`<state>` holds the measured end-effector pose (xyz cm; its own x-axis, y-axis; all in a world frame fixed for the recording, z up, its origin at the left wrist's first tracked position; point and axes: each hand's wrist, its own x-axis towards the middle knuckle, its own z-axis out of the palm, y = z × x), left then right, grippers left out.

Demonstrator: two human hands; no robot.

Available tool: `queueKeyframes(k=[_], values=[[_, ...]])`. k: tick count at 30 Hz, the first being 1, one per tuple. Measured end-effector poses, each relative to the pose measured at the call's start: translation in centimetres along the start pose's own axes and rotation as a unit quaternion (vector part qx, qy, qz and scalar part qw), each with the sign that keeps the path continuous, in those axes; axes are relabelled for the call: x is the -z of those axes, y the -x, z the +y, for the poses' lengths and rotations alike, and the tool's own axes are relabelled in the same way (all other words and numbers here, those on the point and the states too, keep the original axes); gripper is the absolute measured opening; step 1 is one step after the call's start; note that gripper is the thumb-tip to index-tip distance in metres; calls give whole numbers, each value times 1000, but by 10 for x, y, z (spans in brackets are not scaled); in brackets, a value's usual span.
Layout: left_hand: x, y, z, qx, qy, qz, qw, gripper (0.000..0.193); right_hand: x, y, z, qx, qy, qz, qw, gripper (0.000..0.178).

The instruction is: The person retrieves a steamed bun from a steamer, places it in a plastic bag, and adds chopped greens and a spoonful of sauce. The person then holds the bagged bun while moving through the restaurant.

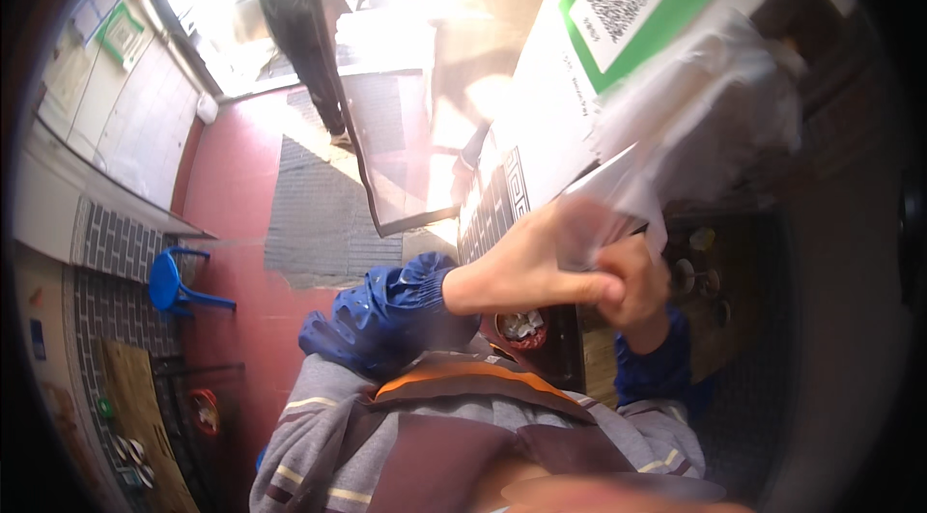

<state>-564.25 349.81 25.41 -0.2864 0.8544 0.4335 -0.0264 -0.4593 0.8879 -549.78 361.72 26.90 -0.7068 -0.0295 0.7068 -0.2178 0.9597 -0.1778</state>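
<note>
A whitish, see-through plastic bag (719, 112), smeared by motion, spreads up and to the right from my hands. My left hand (536, 257) reaches in from the left with its thumb stretched toward the other hand, and its fingers close on the bag's lower end. Beside it, my right hand (634, 286) is curled into a fist around the gathered plastic. The two hands touch or nearly touch. Whatever the bag may contain cannot be made out. Blue sleeve covers (386, 310) wrap both my forearms.
A green-and-white sign (628, 1) with a square code stands at the upper right. Below my hands is a red bin (526, 334) with crumpled paper. Leftward are a blue stool (166, 281), a grey mat (319, 204) and a wooden table (145, 397). A person (294, 20) stands by the glass door (386, 146).
</note>
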Motion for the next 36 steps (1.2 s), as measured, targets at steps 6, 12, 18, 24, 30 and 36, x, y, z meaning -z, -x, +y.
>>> queueKeyframes(k=[6,12,18,24,30,36], values=[[50,74,-44,100,41,248,963,17,-109,10,-16,-115,-267,-90,953,17],[118,176,-44,143,-69,473,867,15,-199,-29,-58,-111,-349,-48,929,39],[204,269,-11,182,-212,461,842,13,-321,-107,-110,7,-329,-215,920,39],[314,359,47,208,-278,513,785,13,-456,-154,-213,-13,-494,-272,826,8],[401,401,86,198,-241,613,726,15,-554,-209,-279,14,-510,-290,810,10],[522,427,70,178,-284,627,703,21,-646,-267,-292,-48,-543,-301,783,10]])
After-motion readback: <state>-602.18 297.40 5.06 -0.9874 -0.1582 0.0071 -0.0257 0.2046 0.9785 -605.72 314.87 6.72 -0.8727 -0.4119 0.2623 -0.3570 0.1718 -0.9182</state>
